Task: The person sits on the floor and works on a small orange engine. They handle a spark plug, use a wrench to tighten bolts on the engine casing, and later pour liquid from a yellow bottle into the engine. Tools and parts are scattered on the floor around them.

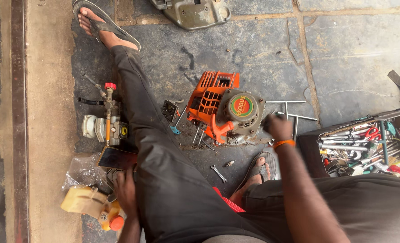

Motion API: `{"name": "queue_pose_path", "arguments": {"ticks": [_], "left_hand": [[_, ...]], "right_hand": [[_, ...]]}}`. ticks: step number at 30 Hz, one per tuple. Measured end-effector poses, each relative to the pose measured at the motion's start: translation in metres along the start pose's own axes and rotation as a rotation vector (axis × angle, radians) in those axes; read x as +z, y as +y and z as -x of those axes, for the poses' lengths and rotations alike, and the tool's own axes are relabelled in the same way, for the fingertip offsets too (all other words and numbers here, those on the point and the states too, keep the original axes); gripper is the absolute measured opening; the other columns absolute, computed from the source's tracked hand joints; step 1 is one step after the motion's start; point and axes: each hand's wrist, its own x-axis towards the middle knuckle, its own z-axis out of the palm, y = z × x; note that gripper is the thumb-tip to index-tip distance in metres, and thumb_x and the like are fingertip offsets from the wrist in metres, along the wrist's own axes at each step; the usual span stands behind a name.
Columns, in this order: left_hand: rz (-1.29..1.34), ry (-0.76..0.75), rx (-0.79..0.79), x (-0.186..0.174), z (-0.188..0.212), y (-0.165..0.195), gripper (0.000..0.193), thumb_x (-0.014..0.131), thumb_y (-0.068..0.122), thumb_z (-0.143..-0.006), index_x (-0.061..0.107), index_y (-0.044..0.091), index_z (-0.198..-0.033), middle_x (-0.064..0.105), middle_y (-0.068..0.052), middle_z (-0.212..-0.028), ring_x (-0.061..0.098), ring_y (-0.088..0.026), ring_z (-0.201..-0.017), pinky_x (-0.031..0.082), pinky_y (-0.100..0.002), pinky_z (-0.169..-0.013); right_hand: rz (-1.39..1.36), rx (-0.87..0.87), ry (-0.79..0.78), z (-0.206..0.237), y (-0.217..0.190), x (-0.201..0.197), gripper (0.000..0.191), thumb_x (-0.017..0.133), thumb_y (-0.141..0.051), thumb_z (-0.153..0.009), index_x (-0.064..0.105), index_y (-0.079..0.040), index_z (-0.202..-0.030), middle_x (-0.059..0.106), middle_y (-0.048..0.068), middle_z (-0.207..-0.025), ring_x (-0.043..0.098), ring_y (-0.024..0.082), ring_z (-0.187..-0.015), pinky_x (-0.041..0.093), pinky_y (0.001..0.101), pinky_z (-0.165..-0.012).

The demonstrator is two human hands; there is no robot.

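Resting flat, left hand (126, 191) grips nothing, beside a dark phone (116, 158) left of the orange plastic small engine with grey round cover (224, 109). Right hand (277, 127) touches that engine's right edge; grip unclear. Open toolbox of mixed tools (366, 146) farther right.

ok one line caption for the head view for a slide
Seated person's right hand at an orange small engine on stone floor, left hand beside a dark phone.
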Motion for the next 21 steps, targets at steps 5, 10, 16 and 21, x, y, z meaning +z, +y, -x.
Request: {"name": "queue_pose_path", "arguments": {"ticks": [5, 10, 16, 21], "left_hand": [[0.587, -0.044, -0.329, -0.071, 0.005, 0.060, 0.032, 0.067, 0.026, -0.098, 0.069, 0.009, -0.125, 0.069, -0.011, -0.123, 0.066, -0.030, -0.116, 0.052, -0.044, -0.100], [0.652, 0.074, 0.056, -0.152, 0.016, 0.178, 0.029, 0.071, 0.023, -0.095, 0.070, 0.009, -0.120, 0.066, -0.013, -0.121, 0.062, -0.031, -0.119, 0.049, -0.046, -0.104], [0.687, 0.256, 0.686, -0.198, 0.002, 0.290, 0.044, 0.082, 0.034, -0.097, 0.068, 0.011, -0.131, 0.057, -0.012, -0.131, 0.057, -0.035, -0.127, 0.050, -0.050, -0.109], [0.357, 0.172, 0.616, -0.179, -0.056, 0.356, 0.084, 0.076, 0.055, -0.089, 0.048, 0.002, -0.147, 0.052, -0.028, -0.140, 0.056, -0.043, -0.126, 0.049, -0.056, -0.104]], "right_hand": [[-0.133, -0.389, -0.163, 0.018, -0.113, -0.042, 0.021, 0.064, -0.006, -0.099, 0.056, 0.001, -0.117, 0.072, 0.014, -0.095, 0.074, 0.022, -0.083, 0.064, 0.0375, -0.079], [0.321, -0.614, -0.365, 0.079, -0.231, -0.071, 0.024, 0.060, -0.008, -0.104, 0.060, 0.002, -0.126, 0.074, 0.014, -0.107, 0.074, 0.020, -0.101, 0.060, 0.0346, -0.098], [0.659, -0.661, -0.432, 0.115, -0.262, -0.068, 0.024, 0.058, -0.009, -0.104, 0.071, -0.001, -0.122, 0.075, 0.011, -0.100, 0.072, 0.018, -0.096, 0.057, 0.0314, -0.092], [0.970, -0.977, -0.268, 0.088, -0.226, -0.049, 0.020, 0.066, -0.010, -0.102, 0.074, -0.004, -0.120, 0.077, 0.012, -0.107, 0.073, 0.018, -0.090, 0.058, 0.0334, -0.080]]}}
